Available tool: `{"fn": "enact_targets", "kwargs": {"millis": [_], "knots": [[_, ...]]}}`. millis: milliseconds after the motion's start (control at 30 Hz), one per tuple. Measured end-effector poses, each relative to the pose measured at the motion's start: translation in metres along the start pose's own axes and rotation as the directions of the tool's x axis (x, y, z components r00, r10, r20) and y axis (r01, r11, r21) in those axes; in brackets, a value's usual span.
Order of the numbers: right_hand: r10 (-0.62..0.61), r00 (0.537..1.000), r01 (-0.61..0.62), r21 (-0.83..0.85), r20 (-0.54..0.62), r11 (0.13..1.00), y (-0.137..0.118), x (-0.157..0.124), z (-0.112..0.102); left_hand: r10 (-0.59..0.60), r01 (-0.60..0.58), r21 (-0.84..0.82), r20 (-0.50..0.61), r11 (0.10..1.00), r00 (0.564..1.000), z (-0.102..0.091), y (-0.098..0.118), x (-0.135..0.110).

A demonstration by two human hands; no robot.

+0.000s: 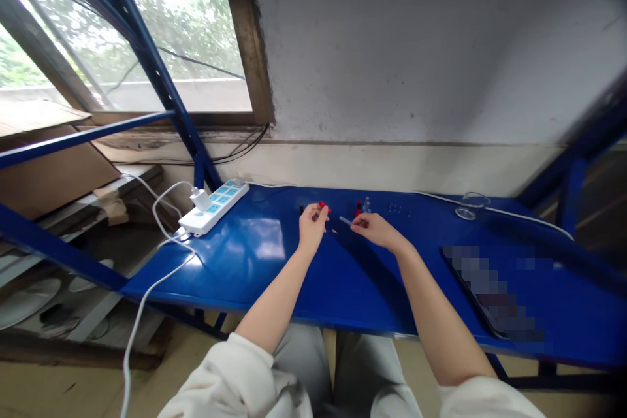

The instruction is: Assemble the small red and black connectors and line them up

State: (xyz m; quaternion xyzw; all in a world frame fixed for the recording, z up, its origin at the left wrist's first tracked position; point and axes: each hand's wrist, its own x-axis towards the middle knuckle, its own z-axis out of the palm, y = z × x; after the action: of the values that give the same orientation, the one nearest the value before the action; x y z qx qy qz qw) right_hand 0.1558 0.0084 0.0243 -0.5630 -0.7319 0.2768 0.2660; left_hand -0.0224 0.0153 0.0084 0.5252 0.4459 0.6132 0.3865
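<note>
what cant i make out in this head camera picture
Red part, head view: too small for detail, partly covered by the left hand.
Clear slim piece, head view: one end hidden by the right hand.
Tiny clear pieces, head view: too small to identify.
Flat dark object, head view: surface masked by pixelation.

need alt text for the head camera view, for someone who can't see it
Over a blue table, a person's left hand holds a small red piece and the right hand a thin translucent piece. A white power strip lies farther left.
</note>
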Motion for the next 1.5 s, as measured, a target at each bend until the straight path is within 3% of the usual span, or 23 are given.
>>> {"fn": "enact_targets", "kwargs": {"millis": [133, 333, 533, 700, 933, 1067, 1167, 1267, 1400, 1500], "knots": [[0.119, 0.993, -0.119, 0.076, 0.012, 0.99, 0.023, -0.006, -0.011, 0.004, -0.015, 0.119, 0.096, 0.993, 0.995, 0.009, -0.007, -0.005], [0.228, 0.949, -0.25, -0.078, -0.22, 0.965, 0.032, -0.003, -0.004, -0.005, -0.167, 0.44, 0.363, 0.882, 0.932, 0.034, -0.018, -0.004], [0.293, 0.918, -0.367, -0.292, -0.267, 0.883, 0.024, -0.003, 0.005, -0.019, -0.181, 0.569, 0.328, 0.802, 0.944, 0.051, -0.022, 0.005], [0.322, 0.906, -0.406, -0.345, -0.276, 0.846, 0.02, -0.004, 0.006, -0.001, -0.206, 0.644, 0.306, 0.737, 0.952, 0.057, -0.029, 0.006], [0.325, 0.908, -0.411, -0.41, -0.264, 0.815, 0.019, -0.005, 0.008, 0.005, -0.317, 0.764, 0.38, 0.562, 0.925, 0.061, -0.03, 0.006], [0.33, 0.909, -0.411, -0.423, -0.254, 0.808, 0.017, -0.006, 0.008, -0.012, -0.321, 0.786, 0.385, 0.528, 0.923, 0.061, -0.027, 0.007], [0.331, 0.911, -0.41, -0.436, -0.248, 0.801, 0.015, -0.007, 0.007, -0.016, -0.318, 0.773, 0.39, 0.548, 0.921, 0.054, -0.022, 0.007], [0.342, 0.91, -0.414, -0.456, -0.235, 0.788, 0.011, -0.008, 0.007, 0.071, -0.32, 0.709, 0.357, 0.628, 0.931, 0.038, -0.011, 0.006], [0.359, 0.908, -0.419, -0.489, -0.216, 0.765, 0.007, -0.01, 0.006, 0.249, -0.287, 0.554, 0.145, 0.782, 0.958, 0.008, 0.001, 0.004], [0.364, 0.906, -0.422, -0.507, -0.215, 0.751, 0.004, -0.011, 0.005, 0.198, -0.149, 0.402, -0.084, 0.903, 0.976, -0.011, -0.001, 0.005]]}}
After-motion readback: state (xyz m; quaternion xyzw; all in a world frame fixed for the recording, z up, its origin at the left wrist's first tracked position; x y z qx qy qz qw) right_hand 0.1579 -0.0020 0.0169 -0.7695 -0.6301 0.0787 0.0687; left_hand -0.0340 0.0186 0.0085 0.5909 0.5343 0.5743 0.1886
